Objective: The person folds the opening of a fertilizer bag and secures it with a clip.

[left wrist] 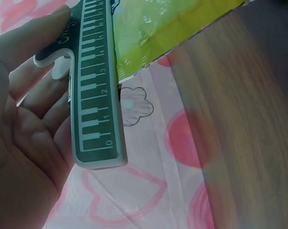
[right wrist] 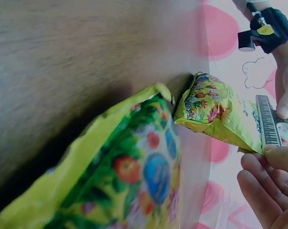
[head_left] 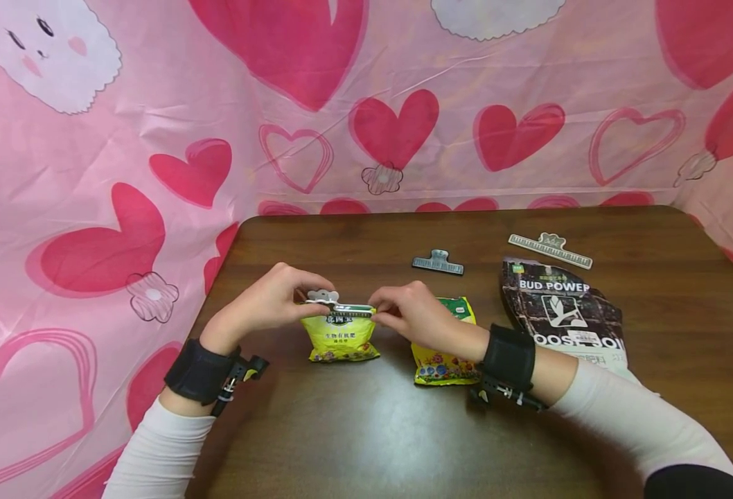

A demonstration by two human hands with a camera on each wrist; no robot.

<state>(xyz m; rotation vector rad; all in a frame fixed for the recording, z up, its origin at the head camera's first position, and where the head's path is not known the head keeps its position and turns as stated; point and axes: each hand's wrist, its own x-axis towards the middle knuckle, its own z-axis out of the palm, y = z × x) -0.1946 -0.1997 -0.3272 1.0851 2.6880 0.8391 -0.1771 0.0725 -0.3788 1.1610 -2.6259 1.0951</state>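
Note:
In the head view my left hand (head_left: 267, 301) pinches the handle of a bag clip (left wrist: 97, 95) printed with piano keys and ruler numbers. The clip lies across the top edge of a small yellow bag (head_left: 341, 339) with Chinese print and flowers along its bottom. My right hand (head_left: 419, 317) pinches the bag's top corner between thumb and fingers, right at the clip's other end. The right wrist view shows the bag standing upright, with the clip (right wrist: 269, 121) over its top. Below my right forearm sits a second yellow bag (head_left: 444, 364), partly hidden by the hand.
A dark BUD POWER soil bag (head_left: 562, 305) lies on the right of the brown table (head_left: 341, 443). Behind it is a long white clip (head_left: 550, 248). A smaller dark clip (head_left: 438, 263) lies mid-table. Pink heart-print cloth (head_left: 404, 69) hangs around the back and left.

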